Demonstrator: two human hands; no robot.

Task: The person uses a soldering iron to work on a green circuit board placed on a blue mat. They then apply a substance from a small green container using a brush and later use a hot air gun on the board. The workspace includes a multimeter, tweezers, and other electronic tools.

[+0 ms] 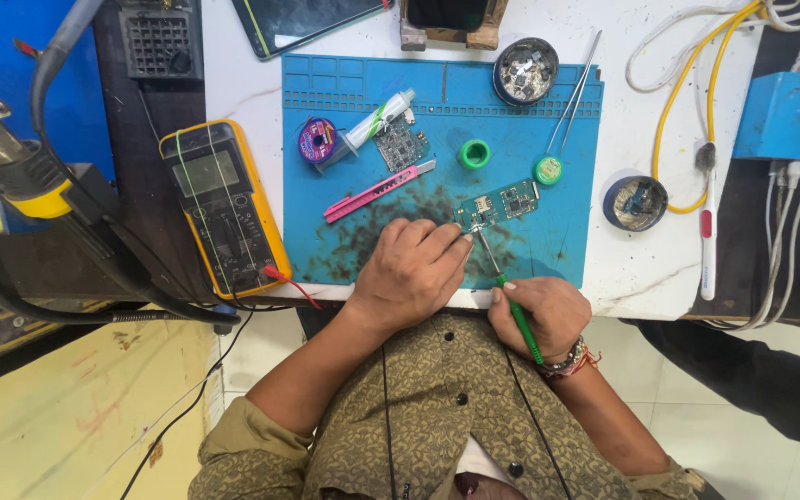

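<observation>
Blue work mat point(530, 241): lies on the white table point(641, 268), reaching to the table's near edge; dark stains across its near half.

Small green circuit board point(500, 204): near the middle of the mat, slightly toward its right edge, lying flat and tilted.

Left hand point(409, 273): rests on the near edge of the mat, fingers curled loosely, fingertips point(460, 236) pressing the left end of the small green circuit board. It grips nothing.

Right hand point(539, 315): at the near edge of the table, closed around a green-handled tool point(518, 315). The tool's metal tip touches the near edge of the board.

Pink utility knife point(377, 193): left of the board on the mat, lying slantwise.

Second circuit board point(402, 143): toward the mat's far edge, with a white tube point(377, 122) and a purple wire spool point(317, 141) just beside it.

Green tape roll point(475, 154): middle of the mat, far of the small board.

Small green round tin point(548, 170): near the mat's right edge, touching the tips of the tweezers point(578, 93).

Round metal dish point(526, 70): far right corner of the mat, holding small parts.

Second round dish point(634, 203): on the bare table, just beside the mat's right edge.

Yellow multimeter point(224, 208): at the table's left edge, beside the mat.

Yellow cable point(687, 102): looped near the table's far right corner.
</observation>
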